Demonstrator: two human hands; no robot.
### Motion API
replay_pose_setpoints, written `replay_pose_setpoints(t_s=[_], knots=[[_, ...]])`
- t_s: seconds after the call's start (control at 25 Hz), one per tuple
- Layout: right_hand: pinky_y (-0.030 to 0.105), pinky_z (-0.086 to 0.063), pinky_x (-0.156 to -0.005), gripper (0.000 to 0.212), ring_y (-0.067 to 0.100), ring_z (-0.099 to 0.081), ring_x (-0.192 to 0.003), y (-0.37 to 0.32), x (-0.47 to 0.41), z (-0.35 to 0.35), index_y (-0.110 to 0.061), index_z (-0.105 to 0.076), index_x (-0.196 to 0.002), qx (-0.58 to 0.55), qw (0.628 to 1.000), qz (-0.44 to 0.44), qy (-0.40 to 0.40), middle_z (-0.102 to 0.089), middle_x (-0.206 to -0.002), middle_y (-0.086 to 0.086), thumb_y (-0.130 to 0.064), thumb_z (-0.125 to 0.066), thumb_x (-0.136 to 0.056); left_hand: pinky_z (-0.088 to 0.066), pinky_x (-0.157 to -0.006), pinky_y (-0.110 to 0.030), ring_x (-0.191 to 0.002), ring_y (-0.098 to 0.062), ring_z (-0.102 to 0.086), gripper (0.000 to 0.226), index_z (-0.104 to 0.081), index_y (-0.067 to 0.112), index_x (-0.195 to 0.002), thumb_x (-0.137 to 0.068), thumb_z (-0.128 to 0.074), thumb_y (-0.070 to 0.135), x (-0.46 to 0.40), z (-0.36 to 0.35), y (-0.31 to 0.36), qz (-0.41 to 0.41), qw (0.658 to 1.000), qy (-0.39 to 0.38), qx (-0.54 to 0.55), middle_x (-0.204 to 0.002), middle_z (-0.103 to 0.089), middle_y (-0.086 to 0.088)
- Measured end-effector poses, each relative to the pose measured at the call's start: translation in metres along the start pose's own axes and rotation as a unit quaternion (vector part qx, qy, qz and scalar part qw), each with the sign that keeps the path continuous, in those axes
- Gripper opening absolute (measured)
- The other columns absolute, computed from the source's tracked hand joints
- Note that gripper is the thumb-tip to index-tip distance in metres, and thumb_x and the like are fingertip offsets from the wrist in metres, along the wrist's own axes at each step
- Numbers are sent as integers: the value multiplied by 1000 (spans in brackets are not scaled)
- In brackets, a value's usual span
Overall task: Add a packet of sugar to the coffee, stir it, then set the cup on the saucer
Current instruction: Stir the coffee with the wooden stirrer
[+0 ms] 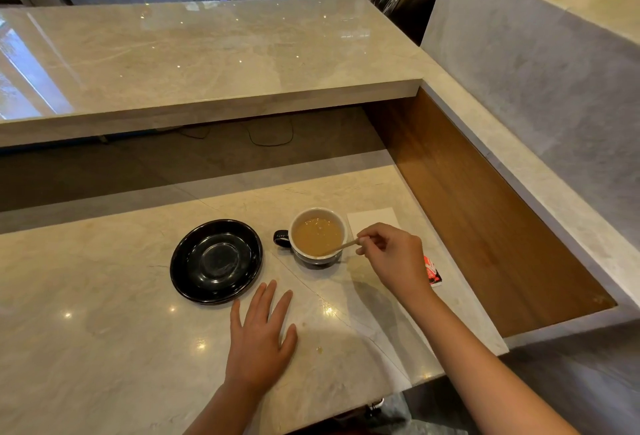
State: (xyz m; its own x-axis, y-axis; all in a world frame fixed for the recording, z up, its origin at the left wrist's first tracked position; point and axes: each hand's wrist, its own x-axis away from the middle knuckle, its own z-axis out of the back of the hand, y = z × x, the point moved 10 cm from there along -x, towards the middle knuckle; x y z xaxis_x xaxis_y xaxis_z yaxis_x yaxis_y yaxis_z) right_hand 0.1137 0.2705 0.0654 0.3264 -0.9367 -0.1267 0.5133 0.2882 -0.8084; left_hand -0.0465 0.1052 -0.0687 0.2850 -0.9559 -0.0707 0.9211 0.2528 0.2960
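A cup [318, 215] with a white inside and a black handle stands on the marble counter, filled with light brown coffee [317, 235]. My right hand [394, 254] pinches a thin wooden stir stick [341, 246] whose far end dips into the coffee at the cup's right edge. An empty black saucer [187, 263] sits to the left of the cup, apart from it. My left hand [261, 334] lies flat on the counter below the saucer, fingers spread, holding nothing. A red sugar packet [433, 270] lies on the counter, partly hidden behind my right hand.
A white napkin [375, 220] lies just right of the cup. A raised marble shelf [207, 64] overhangs the back. A wooden side panel [485, 213] and a marble wall close off the right. The counter's front edge runs near my forearms.
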Motion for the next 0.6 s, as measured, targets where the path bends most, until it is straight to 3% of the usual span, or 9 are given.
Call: replay_pose_setpoints(t_s=[0.28, 0.44, 0.6], knots=[[35, -58, -68, 16, 13, -69, -63, 27, -2, 50, -15, -69, -77, -54, 994, -68, 66, -69, -65, 2, -2, -62, -82, -4, -106, -50, -134, -21, -22, 54, -43, 21, -134, -85, -36, 43, -1, 2, 3, -10, 1000, 6, -1, -144, -36, -9], [22, -58, -60, 21, 9, -69, -60, 37, -4, 70, -18, -67, -73, -93, 989, -87, 78, -70, -68, 4, -1, -61, -83, 0, -107, -46, -134, -20, -19, 55, -41, 23, -136, -86, -34, 45, 0, -1, 0, 0, 1000, -5, -14, -145, -35, -8], [17, -57, -62, 13, 6, -69, -65, 43, -5, 90, -10, -70, -91, -113, 985, -66, 112, -71, -77, 2, -3, -60, -85, 0, -107, -45, -135, -18, -17, 55, -40, 25, -136, -86, -33, 46, -1, -3, -1, 7, 1000, -13, -22, -146, -34, -7]])
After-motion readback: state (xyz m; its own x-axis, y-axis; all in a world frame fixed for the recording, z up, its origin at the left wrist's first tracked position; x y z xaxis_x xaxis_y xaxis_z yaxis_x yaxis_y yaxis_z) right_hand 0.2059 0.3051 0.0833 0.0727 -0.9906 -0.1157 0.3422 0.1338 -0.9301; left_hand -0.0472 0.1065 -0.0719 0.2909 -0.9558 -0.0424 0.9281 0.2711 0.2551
